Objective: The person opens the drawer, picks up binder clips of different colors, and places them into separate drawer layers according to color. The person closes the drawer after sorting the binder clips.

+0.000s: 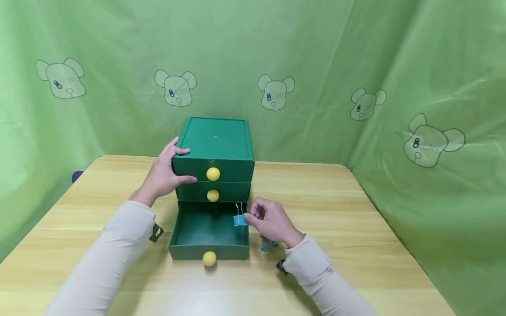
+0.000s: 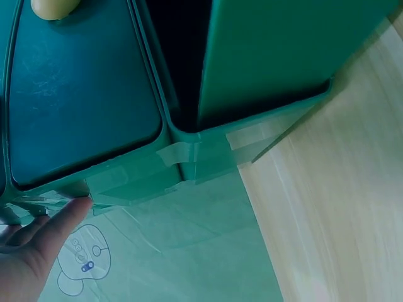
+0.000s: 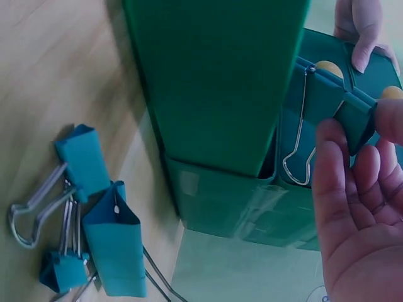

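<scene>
A green cabinet (image 1: 215, 138) of three stacked drawers with yellow round knobs stands on the table. Its bottom drawer (image 1: 209, 252) is pulled out, and I see nothing lying in its visible floor. My left hand (image 1: 162, 173) rests on the cabinet's upper left side, thumb at the front and fingers on the top edge. My right hand (image 1: 272, 219) pinches a blue binder clip (image 1: 239, 220) between thumb and fingers, over the right side of the open drawer. In the right wrist view the held clip's wire handle hangs free.
Several more blue binder clips (image 3: 113, 242) lie in a pile on the wooden table (image 1: 336, 245), right of the drawer. A green curtain (image 1: 316, 52) with bear-head drawings surrounds the table at the back and sides.
</scene>
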Motion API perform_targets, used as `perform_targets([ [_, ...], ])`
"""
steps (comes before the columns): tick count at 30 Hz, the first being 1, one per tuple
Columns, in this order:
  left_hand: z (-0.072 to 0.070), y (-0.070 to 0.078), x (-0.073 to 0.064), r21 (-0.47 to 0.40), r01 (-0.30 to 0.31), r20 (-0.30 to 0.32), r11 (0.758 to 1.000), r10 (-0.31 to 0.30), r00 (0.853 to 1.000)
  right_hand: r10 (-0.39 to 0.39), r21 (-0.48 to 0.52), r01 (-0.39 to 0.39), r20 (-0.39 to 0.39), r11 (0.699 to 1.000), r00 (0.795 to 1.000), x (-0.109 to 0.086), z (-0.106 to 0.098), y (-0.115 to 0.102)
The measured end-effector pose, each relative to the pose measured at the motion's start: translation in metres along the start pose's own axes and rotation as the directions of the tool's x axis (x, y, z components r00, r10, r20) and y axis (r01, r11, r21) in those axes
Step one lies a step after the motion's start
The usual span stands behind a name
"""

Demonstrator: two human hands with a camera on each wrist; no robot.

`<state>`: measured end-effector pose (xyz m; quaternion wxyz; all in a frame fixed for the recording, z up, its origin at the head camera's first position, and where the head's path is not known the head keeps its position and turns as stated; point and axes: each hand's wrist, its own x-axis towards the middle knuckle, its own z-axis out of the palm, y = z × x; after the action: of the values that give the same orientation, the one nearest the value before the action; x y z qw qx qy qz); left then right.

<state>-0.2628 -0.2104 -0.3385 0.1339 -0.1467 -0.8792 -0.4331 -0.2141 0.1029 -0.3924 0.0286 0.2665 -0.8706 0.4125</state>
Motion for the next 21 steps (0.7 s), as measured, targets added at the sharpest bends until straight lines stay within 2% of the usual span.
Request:
perform_targets([
  [5, -0.001, 0.0, 0.001, 0.011, -0.024, -0.018, 1.0, 0.024, 1.0, -0.015, -0.01, 0.015, -0.003, 1.0, 1.0, 0.003, 0.004, 0.001],
  [12, 0.0, -0.002, 0.0, 0.0, -0.01, -0.005, 1.0, 0.01, 1.0, 0.023, -0.009, -0.023, -0.013, 1.0, 1.0, 0.002, 0.007, 0.0],
  [21, -0.004, -0.003, -0.003, 0.008, -0.024, 0.0, 1.0, 0.024, 1.0, 0.016, -0.031, -0.016, 0.002, 0.999, 1.0, 0.002, 0.014, -0.003],
])
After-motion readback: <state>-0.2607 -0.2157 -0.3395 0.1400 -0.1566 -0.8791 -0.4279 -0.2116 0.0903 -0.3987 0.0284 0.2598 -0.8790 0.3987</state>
